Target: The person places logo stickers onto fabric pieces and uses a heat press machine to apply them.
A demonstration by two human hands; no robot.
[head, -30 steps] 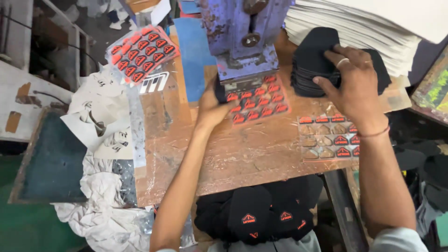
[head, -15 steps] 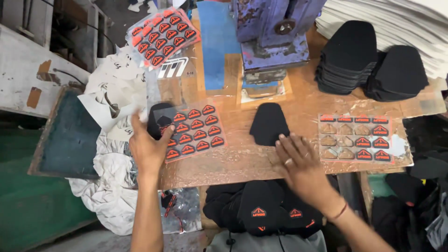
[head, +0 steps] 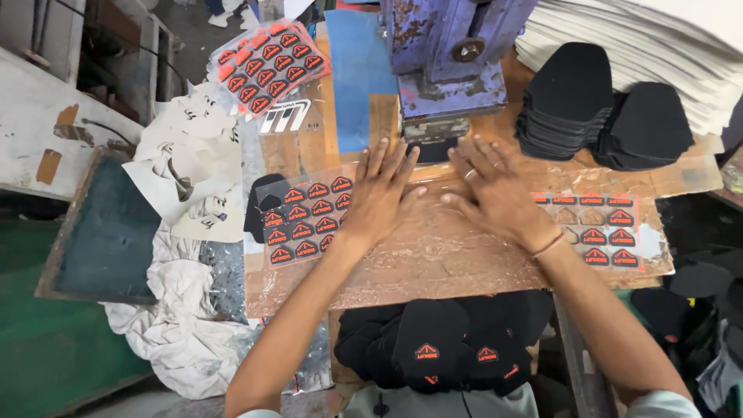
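Observation:
My left hand [head: 383,193] lies flat on the worn wooden bench [head: 433,255], fingers spread, beside a clear sheet of red triangular patches [head: 306,217]. My right hand [head: 495,190] lies flat next to it, fingers apart, pointing at the blue press [head: 453,58]. A black fabric piece [head: 432,149] sits under the press plate just beyond both sets of fingertips. Neither hand holds anything. Another patch sheet [head: 600,224], partly used, lies to the right of my right hand.
Two stacks of black fabric pieces [head: 604,108] stand at the back right beside a pile of white sheets [head: 642,46]. Black pieces with patches [head: 449,348] lie at the bench's near edge. White rags [head: 186,310] and a dark framed screen [head: 104,224] sit left.
Both hands have moved forward to the middle of the bench and now lie flat below the press. The black piece that lay on the bench now sits under the press plate.

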